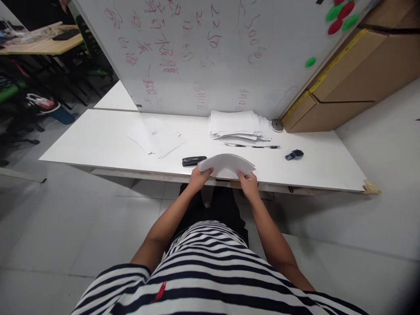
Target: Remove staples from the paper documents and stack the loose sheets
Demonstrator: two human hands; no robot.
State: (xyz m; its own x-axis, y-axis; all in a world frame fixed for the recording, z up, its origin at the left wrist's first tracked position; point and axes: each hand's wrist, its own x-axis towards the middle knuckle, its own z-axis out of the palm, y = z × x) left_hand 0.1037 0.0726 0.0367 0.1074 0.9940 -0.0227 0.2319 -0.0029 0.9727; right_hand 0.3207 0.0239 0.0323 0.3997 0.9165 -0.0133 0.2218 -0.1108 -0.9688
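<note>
Some white paper (pixel 226 162) is held up by its two sides at the desk's front edge, bowed upward in the middle. My left hand (pixel 199 178) is closed on its left side, thumb on top. On the right side my right hand (pixel 248 183) pinches it the same way. How many sheets there are I cannot tell. A black stapler (pixel 194 161) lies on the desk just left of the paper. Behind it rests a thick pile of white paper (pixel 234 124), with a pen (pixel 252 145) along its front. Several printed sheets (pixel 159 138) lie fanned out farther left.
A whiteboard (pixel 203 57) with red writing stands along the back of the white desk (pixel 98 140). Cardboard boxes (pixel 344 87) are stacked at the right, near a small dark blue object (pixel 294 154) and a grey round device (pixel 277 125). A blue bin (pixel 62 114) stands on the floor at left.
</note>
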